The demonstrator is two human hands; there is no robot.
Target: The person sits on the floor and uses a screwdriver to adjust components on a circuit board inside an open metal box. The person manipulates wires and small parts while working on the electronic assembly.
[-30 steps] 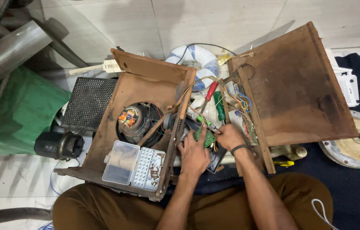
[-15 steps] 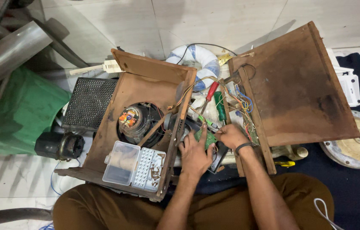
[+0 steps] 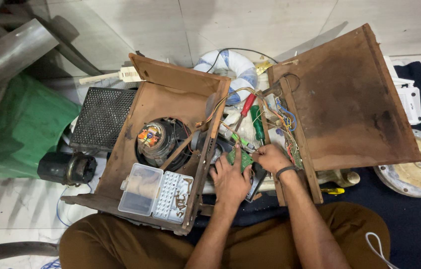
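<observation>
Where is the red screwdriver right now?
In the head view, the red screwdriver lies just above the hands, between the two brown wooden cabinet halves, right beside the green screwdriver and below the white and blue ring.

A clear rectangular plastic compartment box [image 3: 157, 192] lies inside the open brown wooden cabinet [image 3: 170, 99] (lid flipped open), just below a colourful round speaker-magnet label [image 3: 149, 135].

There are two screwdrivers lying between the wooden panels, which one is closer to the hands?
The green-handled screwdriver. It lies just above the right hand, while the red-handled screwdriver sits farther up and to the left.
</observation>
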